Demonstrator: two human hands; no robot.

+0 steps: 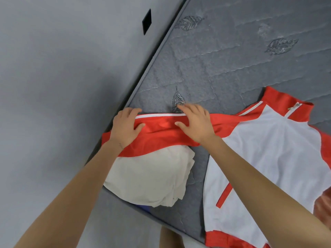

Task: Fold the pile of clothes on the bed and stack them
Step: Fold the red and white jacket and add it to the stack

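At nine o'clock of the jacket (268,149), we press left hand (125,128) and right hand (196,123) flat, gripping nothing, to smooth the sleeve (161,136) for folding.

The jacket (268,149) runs off the right and bottom edges. Its red sleeve (161,135) hides the far end of the white pile (148,176).

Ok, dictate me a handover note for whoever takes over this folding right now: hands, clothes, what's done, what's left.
Left hand: flat on the jacket's red sleeve, cuff end.
Right hand: flat on the same sleeve, nearer the shoulder.
Red-and-white zip jacket: spread on the grey mattress, unfolded.
Folded cream clothes: at the bed's edge, under that sleeve.
Done: cream clothes folded.
Left: probably fold the sleeve in, fold the jacket, stack it.
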